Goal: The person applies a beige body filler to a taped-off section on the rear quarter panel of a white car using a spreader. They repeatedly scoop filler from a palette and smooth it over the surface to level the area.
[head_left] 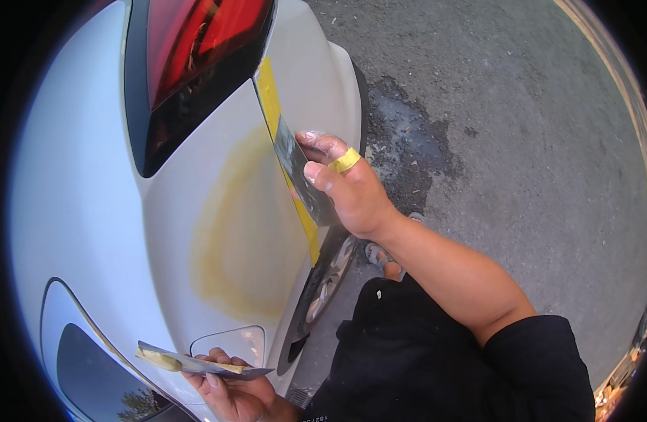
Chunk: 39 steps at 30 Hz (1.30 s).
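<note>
My right hand point(344, 190), with yellow tape around a finger and pale smears on its fingertips, grips a grey flat blade point(293, 165) against the yellow masking tape point(269, 95) along a body edge of the white car point(165, 232). My left hand point(235, 397), low at the left, holds a thin metal plate point(246, 373) with cream-yellow paste point(167, 360) on it. A faded yellowish patch point(207, 253) marks the panel left of the tape. The red tail light point(204, 42) is above. The tips of some right-hand fingers are partly hidden.
Grey asphalt point(520, 141) with a dark wet stain point(401, 126) lies to the right. A wheel point(329, 278) shows below the bumper. My sandalled foot point(390, 264) stands beside it. The fuel flap point(228, 337) and dark side window point(98, 373) are at the lower left.
</note>
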Tool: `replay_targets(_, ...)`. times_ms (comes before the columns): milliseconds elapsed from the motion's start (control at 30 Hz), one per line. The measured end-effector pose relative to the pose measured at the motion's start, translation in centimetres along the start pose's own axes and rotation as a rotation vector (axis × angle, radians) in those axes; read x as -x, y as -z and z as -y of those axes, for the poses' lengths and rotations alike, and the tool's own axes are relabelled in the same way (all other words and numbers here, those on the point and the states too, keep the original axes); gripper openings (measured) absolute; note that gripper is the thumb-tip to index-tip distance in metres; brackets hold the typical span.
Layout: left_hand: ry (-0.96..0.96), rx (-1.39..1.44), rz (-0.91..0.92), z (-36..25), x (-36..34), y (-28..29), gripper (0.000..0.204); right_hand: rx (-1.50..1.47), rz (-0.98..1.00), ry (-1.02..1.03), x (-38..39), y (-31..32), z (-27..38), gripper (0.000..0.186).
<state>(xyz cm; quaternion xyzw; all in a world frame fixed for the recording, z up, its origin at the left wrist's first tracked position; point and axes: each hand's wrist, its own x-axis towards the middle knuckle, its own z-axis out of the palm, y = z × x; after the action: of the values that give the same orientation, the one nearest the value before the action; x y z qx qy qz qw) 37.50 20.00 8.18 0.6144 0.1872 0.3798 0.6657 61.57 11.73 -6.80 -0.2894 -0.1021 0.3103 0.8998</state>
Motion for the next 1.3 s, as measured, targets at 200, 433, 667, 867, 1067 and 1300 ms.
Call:
replay_targets(200,0.055,0.000,0.006,0.3,0.5,0.1,0.045,0.053,0.011,-0.054,4.4,-0.3,1.2,0.050)
replay_targets(433,0.247,0.129,-0.057,2.9,0.9,-3.6,0.045,0.232,0.647,0.181,11.2,-4.7,4.1,0.047)
replay_targets(667,0.012,0.019,-0.102,2.2,0.7,-4.8,0.045,1.007,0.433,0.286,11.3,-2.8,5.7,0.048)
replay_targets(867,-0.002,-0.087,-0.094,2.3,2.2,-3.8,0.047,1.416,0.514,0.549,11.9,-7.0,7.4,0.032)
replay_targets(1067,-0.100,-0.167,-0.130,2.7,2.6,-2.4,0.042,1.491,0.607,0.518,13.8,-5.8,5.2,0.031)
replay_targets(1300,-0.365,-0.179,-0.143,-0.4,-0.7,5.1,0.052,0.348,0.217,-0.143,13.1,0.0,0.6,0.053)
